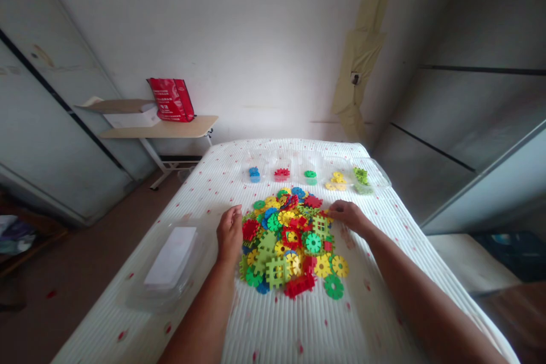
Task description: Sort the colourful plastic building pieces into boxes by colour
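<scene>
A heap of plastic interlocking pieces [290,242] in red, yellow, green and blue lies on a white ribbed bed cover [298,324]. My left hand [229,233] rests on edge against the heap's left side, fingers together and slightly curved, holding nothing that I can see. My right hand [347,215] lies at the heap's upper right edge, fingers curled down onto the pieces; whether it grips one is hidden. Beyond the heap stands a row of clear trays: blue pieces [254,174], red pieces [281,173], a green piece [310,174], yellow pieces [336,181] and light green pieces [361,176].
A clear lidded box [170,264] with white paper inside lies on the cover to the left. A small side table [162,129] with a red bag [171,100] and a cardboard box stands against the far wall. Cabinets flank both sides.
</scene>
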Demonstrator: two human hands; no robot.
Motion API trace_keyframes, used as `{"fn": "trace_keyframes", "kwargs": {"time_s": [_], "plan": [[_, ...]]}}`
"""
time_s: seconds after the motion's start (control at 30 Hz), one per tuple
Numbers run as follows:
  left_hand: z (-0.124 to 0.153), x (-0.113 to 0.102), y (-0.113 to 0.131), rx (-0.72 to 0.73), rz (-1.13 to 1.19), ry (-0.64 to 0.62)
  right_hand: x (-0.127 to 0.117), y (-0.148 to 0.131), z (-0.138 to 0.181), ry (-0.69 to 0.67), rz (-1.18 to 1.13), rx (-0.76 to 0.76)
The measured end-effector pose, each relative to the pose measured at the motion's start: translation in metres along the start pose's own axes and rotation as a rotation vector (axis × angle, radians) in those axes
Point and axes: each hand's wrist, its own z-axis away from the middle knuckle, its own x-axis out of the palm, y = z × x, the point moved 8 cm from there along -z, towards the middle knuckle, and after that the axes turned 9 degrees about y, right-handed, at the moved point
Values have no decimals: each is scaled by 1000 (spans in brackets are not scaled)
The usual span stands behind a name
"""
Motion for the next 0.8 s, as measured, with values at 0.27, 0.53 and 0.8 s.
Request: {"fn": "trace_keyframes", "kwargs": {"time_s": [0.27, 0.53, 0.8], "plan": [[-2, -2, -5, -6, 57, 26, -3, 16, -1, 96, -211, 253], [-3, -1, -11, -27, 110, 30, -23, 30, 18, 198, -596, 435], [-2, 6, -14, -43, 143, -16, -13, -8, 110, -432, -444, 136]]}}
